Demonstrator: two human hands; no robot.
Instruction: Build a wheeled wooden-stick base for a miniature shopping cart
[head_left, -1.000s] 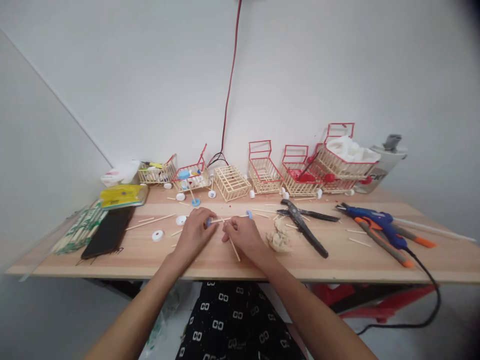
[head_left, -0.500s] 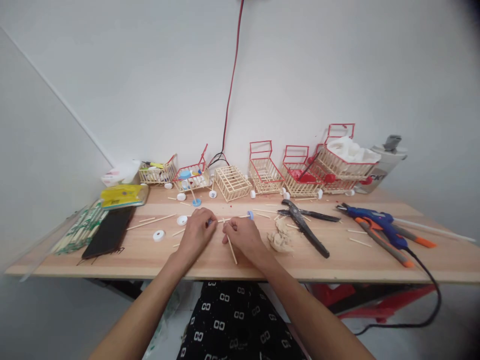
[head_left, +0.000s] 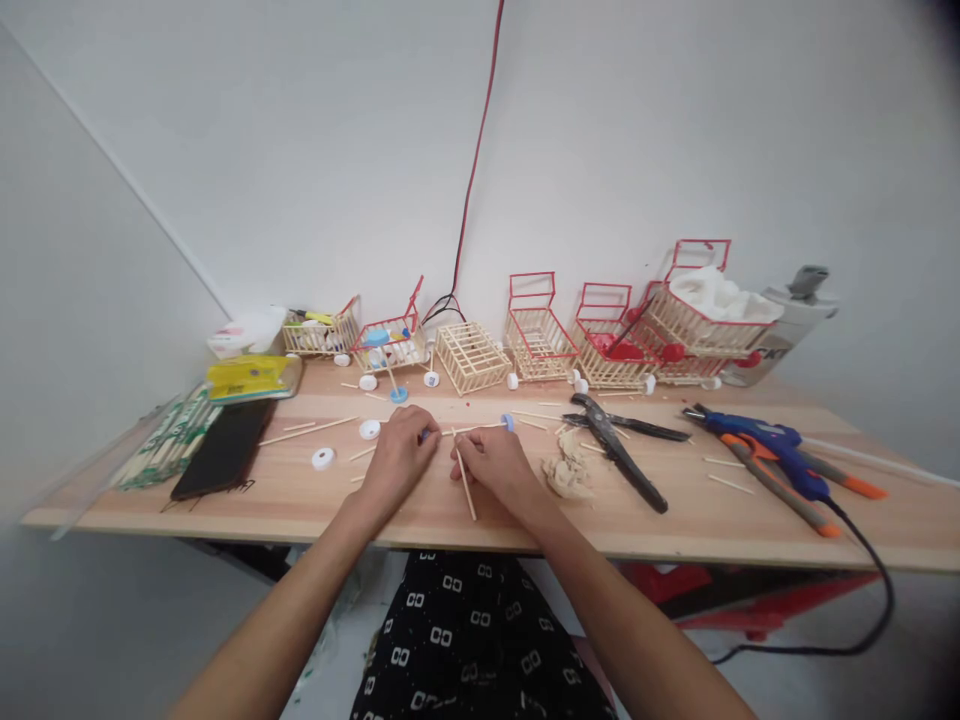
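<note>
My left hand (head_left: pixel 401 450) is closed at the left end of a thin wooden stick (head_left: pixel 484 427), where a bit of blue bottle cap (head_left: pixel 425 434) shows by the fingertips. At that stick's far right end sits another blue cap (head_left: pixel 508 422), just beyond my right hand (head_left: pixel 496 468). Between the fingers of my right hand is a second wooden stick (head_left: pixel 468 490), which slants down toward the table's front edge and crosses the first one near its middle. White caps (head_left: pixel 323 458) lie left of my left hand.
Small stick-built carts (head_left: pixel 540 340) line the wall, beside an unfinished-looking stick frame (head_left: pixel 472 355). To the right lie black cutters (head_left: pixel 619 455), a blue glue gun (head_left: pixel 750 430) and orange-handled pliers (head_left: pixel 780 480). A black phone (head_left: pixel 225 450) and bundled sticks (head_left: pixel 169 440) lie left.
The view has shifted slightly. The stick in my right hand has tilted more upright, its upper end now reaching across the capped stick. Both hands stay near the same spot.
</note>
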